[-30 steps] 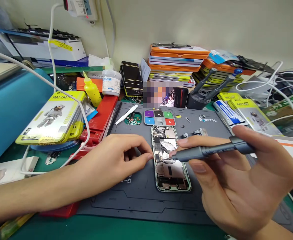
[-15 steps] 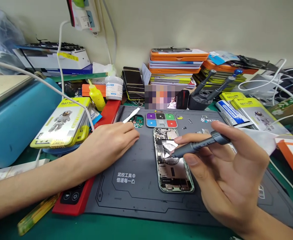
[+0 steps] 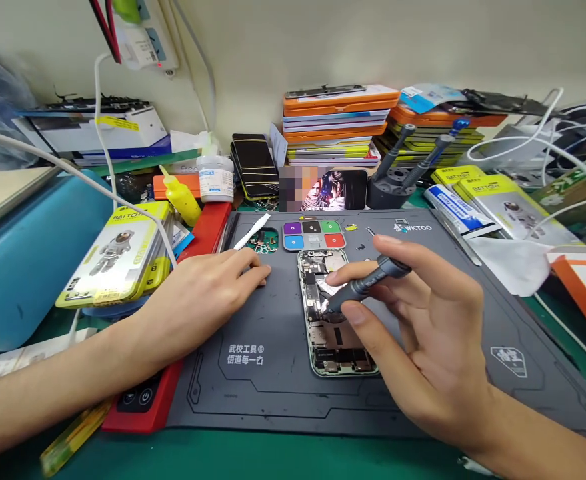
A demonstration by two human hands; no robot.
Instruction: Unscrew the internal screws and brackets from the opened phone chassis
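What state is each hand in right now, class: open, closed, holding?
Left hand: fingers loosely curled, palm hidden; cannot tell if it holds anything.
Right hand: closed on the screwdriver, over the opened phone.

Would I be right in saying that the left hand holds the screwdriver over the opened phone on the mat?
The side is wrong: the head view shows the right hand holding the screwdriver over the opened phone on the mat.

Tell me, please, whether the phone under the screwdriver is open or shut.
Open: the phone shows bare inner parts, no screen over them, under the screwdriver.
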